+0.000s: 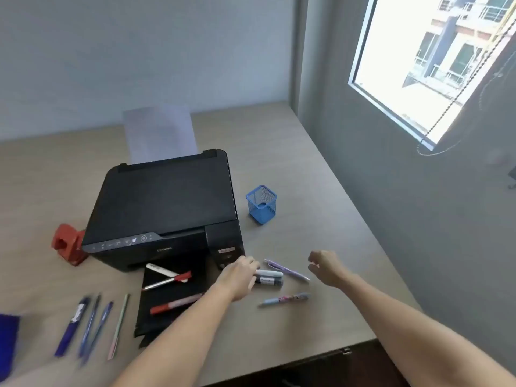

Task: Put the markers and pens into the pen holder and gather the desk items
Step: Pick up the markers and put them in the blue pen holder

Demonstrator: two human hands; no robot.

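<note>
Left grip [241,275]: closed around two markers [269,277] lying on the surface [321,219].
Right grip [325,265]: loosely curled, holding nothing, hovering just right of the markers.
Purple pen [287,270]: between both grips.
Pen holder [261,203]: upright, beyond the grips, beside the printer [164,210].
Red markers [170,280]: left of the left grip.

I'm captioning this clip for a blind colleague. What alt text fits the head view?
A person's left hand reaches onto two markers lying on a desk, while the right hand hovers loosely curled nearby. A blue mesh pen holder stands beside a black printer; more pens lie scattered in front.
</note>
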